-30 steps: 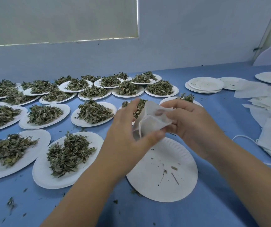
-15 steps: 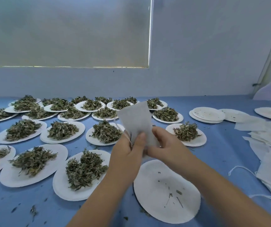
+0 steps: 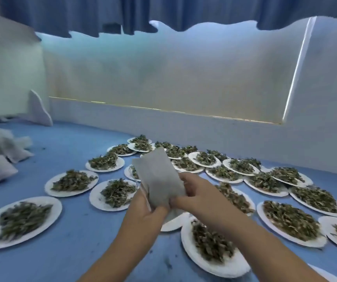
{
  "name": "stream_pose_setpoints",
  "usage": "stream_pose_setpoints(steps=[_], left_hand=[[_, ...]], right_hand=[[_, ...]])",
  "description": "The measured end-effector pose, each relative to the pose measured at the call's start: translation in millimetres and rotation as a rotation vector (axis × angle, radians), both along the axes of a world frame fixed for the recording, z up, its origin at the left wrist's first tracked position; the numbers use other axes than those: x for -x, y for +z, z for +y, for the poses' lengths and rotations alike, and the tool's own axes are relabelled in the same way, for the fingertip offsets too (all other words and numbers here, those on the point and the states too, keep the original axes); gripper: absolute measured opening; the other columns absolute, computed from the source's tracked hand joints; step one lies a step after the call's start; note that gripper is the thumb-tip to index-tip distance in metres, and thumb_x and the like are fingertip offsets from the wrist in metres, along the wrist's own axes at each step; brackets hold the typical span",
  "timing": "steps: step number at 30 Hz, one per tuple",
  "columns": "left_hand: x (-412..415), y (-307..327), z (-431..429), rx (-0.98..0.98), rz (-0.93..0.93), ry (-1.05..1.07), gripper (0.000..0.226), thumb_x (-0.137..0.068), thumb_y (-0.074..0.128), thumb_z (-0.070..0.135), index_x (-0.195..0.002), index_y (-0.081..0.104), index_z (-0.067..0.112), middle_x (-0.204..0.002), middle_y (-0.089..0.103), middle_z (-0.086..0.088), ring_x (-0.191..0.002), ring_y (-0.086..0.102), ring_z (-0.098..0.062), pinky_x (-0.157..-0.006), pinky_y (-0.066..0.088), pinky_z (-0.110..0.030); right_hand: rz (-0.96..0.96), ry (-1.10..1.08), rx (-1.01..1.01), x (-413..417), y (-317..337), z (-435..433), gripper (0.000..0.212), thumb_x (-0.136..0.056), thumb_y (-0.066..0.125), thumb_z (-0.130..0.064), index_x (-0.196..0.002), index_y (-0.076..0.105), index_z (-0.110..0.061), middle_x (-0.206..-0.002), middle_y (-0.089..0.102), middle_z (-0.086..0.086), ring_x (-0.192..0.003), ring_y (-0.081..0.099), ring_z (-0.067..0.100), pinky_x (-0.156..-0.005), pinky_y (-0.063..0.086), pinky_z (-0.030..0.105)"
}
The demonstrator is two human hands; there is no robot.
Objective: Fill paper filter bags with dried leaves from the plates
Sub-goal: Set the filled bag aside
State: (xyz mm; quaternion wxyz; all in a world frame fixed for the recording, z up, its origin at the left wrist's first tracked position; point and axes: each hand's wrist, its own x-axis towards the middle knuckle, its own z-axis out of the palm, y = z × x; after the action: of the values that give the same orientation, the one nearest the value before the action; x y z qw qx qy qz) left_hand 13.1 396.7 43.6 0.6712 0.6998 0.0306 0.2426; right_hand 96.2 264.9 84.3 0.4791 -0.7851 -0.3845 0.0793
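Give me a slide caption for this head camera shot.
Left hand and right hand hold a paper filter bag over a blue table spread with plates of dried leaves.

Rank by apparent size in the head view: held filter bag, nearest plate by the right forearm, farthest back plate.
1. nearest plate
2. filter bag
3. farthest back plate
Camera nearness exaggerates this; the plates likely match.

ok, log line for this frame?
left hand: grips filter bag | right hand: pinches filter bag | plates: heaped with leaves
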Motion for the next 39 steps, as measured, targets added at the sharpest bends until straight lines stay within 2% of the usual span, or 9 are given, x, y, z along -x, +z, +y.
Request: stream_pose_setpoints(steps=[2,5,9,13,17,25,31,34,39], left_hand=[[17,4,40,-0.024,0.034,0.119,0.045,-0.084,0.057,-0.008,-0.111,0.057,0.029,-0.092,0.073,0.019,-0.086,0.068,0.002,-0.064,0.05,-0.011],[45,6,94,-0.097,0.064,0.311,0.046,-0.072,0.061,0.011,-0.114,0.058,0.03,-0.095,0.073,0.017,-0.088,0.068,-0.001,-0.07,0.05,-0.019],[83,1,163,-0.102,0.106,0.519,0.038,-0.075,0.056,0.007,-0.105,0.056,0.032,-0.082,0.07,0.011,-0.063,0.062,0.002,-0.05,0.044,-0.011],[108,-6,226,-0.078,0.178,0.732,0.032,-0.082,0.062,0.01,-0.103,0.054,0.033,-0.09,0.067,0.017,-0.083,0.062,0.001,-0.061,0.044,-0.018],[115,-11,284,-0.054,0.246,0.755,0.032,-0.083,0.065,0.011,-0.112,0.06,0.025,-0.1,0.07,0.007,-0.087,0.065,-0.012,-0.068,0.047,-0.026],[92,-23,379,-0.106,0.406,0.867,0.034,-0.081,0.069,0.019,-0.112,0.056,0.016,-0.096,0.067,-0.011,-0.069,0.061,-0.026,-0.06,0.05,-0.032],[88,-32,417,0.054,0.388,0.861,0.069,-0.082,0.071,0.015,-0.14,0.035,0.014,-0.101,0.058,-0.014,-0.069,0.053,-0.026,-0.07,0.05,-0.042],[93,-39,407,-0.061,0.419,0.945,0.053,-0.086,0.06,0.016,-0.136,0.043,0.016,-0.112,0.061,-0.014,-0.091,0.063,-0.033,-0.086,0.054,-0.046],[105,-30,365,-0.277,0.337,0.97,0.025,-0.089,0.052,0.011,-0.11,0.064,0.017,-0.094,0.064,0.0,-0.082,0.061,-0.021,-0.064,0.043,-0.028]], right_hand=[[-0.021,0.052,0.022,10,0,46,0.035,-0.071,0.063,-0.028,-0.104,0.059,-0.04,-0.088,0.07,-0.014,-0.076,0.067,0.008,-0.064,0.053,0.026],[-0.019,0.094,0.005,28,-1,115,0.028,-0.076,0.061,-0.022,-0.099,0.058,-0.037,-0.086,0.066,-0.014,-0.076,0.063,0.004,-0.061,0.05,0.022],[0.048,0.109,-0.072,64,-11,190,0.035,-0.083,0.057,-0.025,-0.114,0.049,-0.037,-0.098,0.056,-0.02,-0.084,0.057,-0.005,-0.064,0.048,0.021],[0.14,0.139,-0.119,88,-34,233,0.03,-0.084,0.058,-0.024,-0.109,0.049,-0.037,-0.099,0.054,-0.022,-0.087,0.054,-0.008,-0.066,0.041,0.015],[0.397,0.13,-0.212,89,-56,247,0.025,-0.086,0.059,-0.012,-0.105,0.062,-0.029,-0.088,0.065,-0.005,-0.077,0.065,0.013,-0.069,0.053,0.033],[0.669,0.125,-0.422,60,-80,244,0.023,-0.089,0.053,0.002,-0.095,0.071,-0.012,-0.067,0.064,0.006,-0.052,0.054,0.015,-0.049,0.045,0.024],[0.662,0.148,-0.403,59,-87,246,0.024,-0.088,0.054,0.001,-0.084,0.073,-0.013,-0.064,0.061,0.007,-0.048,0.05,0.016,-0.046,0.039,0.025],[0.665,0.153,-0.411,60,-86,245,0.027,-0.088,0.054,0.0,-0.079,0.074,-0.015,-0.063,0.06,0.007,-0.048,0.049,0.016,-0.045,0.039,0.024],[0.628,0.139,-0.383,72,-84,236,0.032,-0.088,0.052,0.0,-0.078,0.075,-0.02,-0.062,0.059,0.004,-0.049,0.048,0.014,-0.046,0.037,0.024]])
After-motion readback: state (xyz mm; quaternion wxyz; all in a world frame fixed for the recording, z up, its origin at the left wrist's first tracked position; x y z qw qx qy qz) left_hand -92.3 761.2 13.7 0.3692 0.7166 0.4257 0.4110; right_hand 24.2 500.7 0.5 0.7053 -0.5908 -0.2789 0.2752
